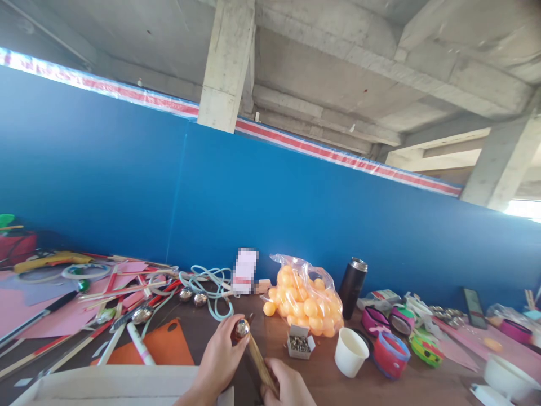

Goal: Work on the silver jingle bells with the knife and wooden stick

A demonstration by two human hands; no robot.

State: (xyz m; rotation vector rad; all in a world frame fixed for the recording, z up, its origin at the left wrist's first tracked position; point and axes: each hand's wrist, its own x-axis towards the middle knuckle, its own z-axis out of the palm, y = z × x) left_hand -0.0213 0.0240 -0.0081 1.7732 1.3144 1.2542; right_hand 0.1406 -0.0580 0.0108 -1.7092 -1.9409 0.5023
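The left hand (223, 354) pinches a shiny silver metal ball (242, 328), apparently steadying it beside the brown wooden stick (260, 361) the right hand (289, 384) grips.

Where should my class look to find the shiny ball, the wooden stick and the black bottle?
Shiny ball (242, 328): head view, middle of its reflective surface.
Wooden stick (260, 361): head view, on its bare shaft.
Black bottle (353, 288): head view, on its dark side.

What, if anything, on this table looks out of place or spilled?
One orange ping-pong ball sits on the tabletop, just left of the clear plastic bag, apparently outside it. It looks stray because the other balls nearby are bundled inside.
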